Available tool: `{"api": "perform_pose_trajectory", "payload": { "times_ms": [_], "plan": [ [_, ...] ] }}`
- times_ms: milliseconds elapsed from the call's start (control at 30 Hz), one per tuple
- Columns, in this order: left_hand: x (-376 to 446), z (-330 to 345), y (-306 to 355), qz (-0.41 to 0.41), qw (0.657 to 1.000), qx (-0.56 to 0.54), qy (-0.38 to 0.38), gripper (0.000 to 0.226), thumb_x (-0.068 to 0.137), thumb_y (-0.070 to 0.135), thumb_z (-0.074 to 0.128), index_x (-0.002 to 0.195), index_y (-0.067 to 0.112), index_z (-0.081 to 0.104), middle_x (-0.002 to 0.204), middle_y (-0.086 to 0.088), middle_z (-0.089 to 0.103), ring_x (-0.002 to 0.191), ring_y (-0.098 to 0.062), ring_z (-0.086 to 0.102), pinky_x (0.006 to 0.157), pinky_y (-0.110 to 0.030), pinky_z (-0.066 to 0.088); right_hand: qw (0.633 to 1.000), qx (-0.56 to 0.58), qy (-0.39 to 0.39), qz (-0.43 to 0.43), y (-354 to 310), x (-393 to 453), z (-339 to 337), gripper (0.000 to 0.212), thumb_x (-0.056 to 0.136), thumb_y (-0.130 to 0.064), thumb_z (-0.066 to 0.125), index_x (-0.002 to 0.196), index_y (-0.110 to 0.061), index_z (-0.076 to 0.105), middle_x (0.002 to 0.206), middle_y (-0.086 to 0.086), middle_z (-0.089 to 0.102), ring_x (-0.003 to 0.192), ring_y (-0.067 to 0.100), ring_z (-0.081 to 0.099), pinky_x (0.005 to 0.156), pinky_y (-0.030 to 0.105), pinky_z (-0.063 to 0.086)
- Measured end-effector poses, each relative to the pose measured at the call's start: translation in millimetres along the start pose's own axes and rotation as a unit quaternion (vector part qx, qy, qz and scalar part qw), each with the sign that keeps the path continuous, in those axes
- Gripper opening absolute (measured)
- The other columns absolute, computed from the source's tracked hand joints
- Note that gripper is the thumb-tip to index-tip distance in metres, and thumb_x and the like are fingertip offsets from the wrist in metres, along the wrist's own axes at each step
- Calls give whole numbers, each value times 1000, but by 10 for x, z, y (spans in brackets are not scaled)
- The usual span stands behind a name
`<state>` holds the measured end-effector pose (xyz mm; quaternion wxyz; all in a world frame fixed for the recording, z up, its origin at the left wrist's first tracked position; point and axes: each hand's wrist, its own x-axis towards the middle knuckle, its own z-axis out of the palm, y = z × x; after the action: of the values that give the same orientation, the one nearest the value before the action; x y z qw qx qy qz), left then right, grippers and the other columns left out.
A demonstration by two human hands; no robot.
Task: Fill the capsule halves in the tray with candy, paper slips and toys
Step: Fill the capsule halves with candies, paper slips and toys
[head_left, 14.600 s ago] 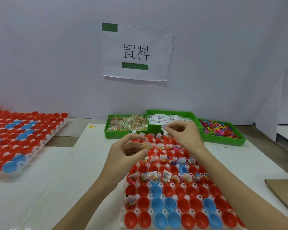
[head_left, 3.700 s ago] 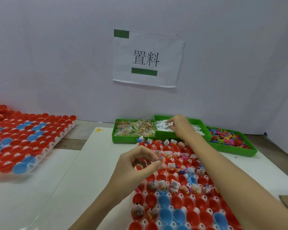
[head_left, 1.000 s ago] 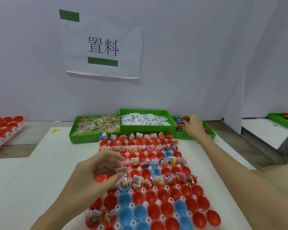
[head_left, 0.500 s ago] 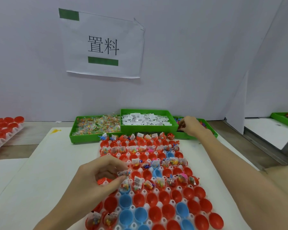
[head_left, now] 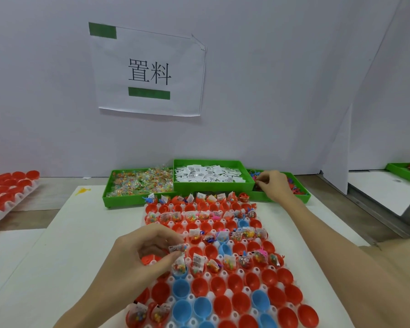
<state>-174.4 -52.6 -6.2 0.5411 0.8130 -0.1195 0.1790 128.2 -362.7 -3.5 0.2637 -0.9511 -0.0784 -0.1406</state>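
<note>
Left hand [head_left: 142, 254] is held over the left side of the capsule tray [head_left: 246, 290], fingers curled; a small candy packet [head_left: 177, 247] is pinched between thumb and fingertips, just above the half-filled row. Right hand [head_left: 273, 185] is stretched to the far right and dipped into the green toy bin [head_left: 303, 197], fingers curled down among the toys [head_left: 294, 185]. Whether a toy is already gripped cannot be told.

Capsule halves [head_left: 200, 288], red and blue, are seated open-side up in the white tray on the near table. Far rows look loaded: packets, slips and some toy bits are seen sticking out. A middle row is loaded across most of its width. Two halves at the near left corner hold packets. The remaining near rows, and a few scattered halves further up, are seen bare.

Judgement: roughly half done; near rows are still to be given candy, slip and toy.

Supply is lined up at the far edge of the tray: candy bin [head_left: 140, 183] left, paper slip bin [head_left: 208, 174] centre, toy bin right. A second tray of red halves [head_left: 7, 190] is parked far left. A printed sign [head_left: 149, 72] is fixed to the back wall.
</note>
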Motion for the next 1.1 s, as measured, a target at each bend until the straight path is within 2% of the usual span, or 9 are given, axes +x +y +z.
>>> {"api": "perform_pose_trajectory", "payload": {
  "times_ms": [133, 300, 400, 500, 600, 767, 867, 1000, 1100],
  "plan": [
    [-9, -1, 5, -5, 1000, 5, -3, 27, 81, 16, 84, 100, 33, 76, 94, 4, 77, 89, -20, 74, 77, -27, 61, 988, 115, 95, 32, -55, -196, -101, 18, 94, -16, 73, 107, -5, 78, 102, 11, 77, 88, 18, 67, 85, 30, 50],
    [-22, 7, 69, -15, 1000, -19, 13, 23, 79, 24, 82, 99, 35, 76, 96, 4, 77, 91, -19, 74, 82, -31, 61, 966, 229, 120, 8, -404, -712, -303, 17, 95, -16, 71, 110, -12, 78, 98, 0, 77, 86, 8, 68, 86, 29, 55],
    [-32, 46, 104, -22, 999, -41, 17, 30, 78, 21, 85, 101, 37, 75, 96, 4, 78, 91, -20, 75, 83, -33, 62, 950, 301, 78, -8, -774, -1208, -358, 16, 95, -12, 70, 108, -18, 78, 90, -10, 76, 82, 6, 71, 81, 22, 59],
    [-47, 90, 128, -23, 998, -61, 12, 32, 77, 26, 85, 105, 37, 74, 97, 2, 77, 93, -22, 75, 84, -34, 62, 933, 358, -18, -39, -1151, -1776, -330, 13, 91, -18, 75, 102, -24, 79, 88, -11, 78, 81, 6, 74, 74, 14, 57],
    [-65, 120, 146, -2, 998, -54, 13, 36, 79, 24, 86, 110, 36, 72, 98, 2, 77, 95, -22, 75, 83, -32, 62, 927, 349, -99, -96, -1424, -2174, -253, 10, 87, -21, 80, 96, -25, 79, 85, -11, 78, 80, 7, 75, 75, 15, 57],
    [-76, 133, 155, 10, 999, -42, 22, 38, 79, 19, 86, 113, 29, 72, 97, 5, 75, 94, -22, 74, 82, -27, 61, 922, 339, -133, -134, -1509, -2309, -263, 10, 87, -19, 81, 95, -25, 81, 87, -11, 78, 85, 7, 75, 80, 23, 60],
    [-82, 143, 164, -2, 999, -38, 22, 38, 78, 16, 88, 110, 29, 73, 95, 5, 74, 92, -21, 74, 81, -25, 61, 915, 346, -147, -147, -1466, -2324, -295, 9, 87, -22, 80, 96, -26, 81, 87, -10, 78, 84, 7, 75, 79, 20, 59],
    [-68, 78, 197, -34, 999, -4, -17, 33, 76, 15, 90, 104, 27, 76, 97, 11, 75, 86, -13, 76, 77, -24, 62, 909, 344, -183, -148, -1437, -2348, -316, 10, 88, -23, 79, 97, -26, 81, 88, -11, 78, 85, 7, 75, 79, 17, 58],
    [-64, -12, 222, -44, 997, 4, -64, 27, 76, 18, 90, 100, 25, 78, 91, 8, 77, 83, -14, 76, 76, -24, 62, 904, 334, -224, -143, -1430, -2364, -333, 10, 89, -22, 78, 97, -27, 81, 89, -10, 78, 86, 7, 75, 80, 16, 57]
  ]
}}
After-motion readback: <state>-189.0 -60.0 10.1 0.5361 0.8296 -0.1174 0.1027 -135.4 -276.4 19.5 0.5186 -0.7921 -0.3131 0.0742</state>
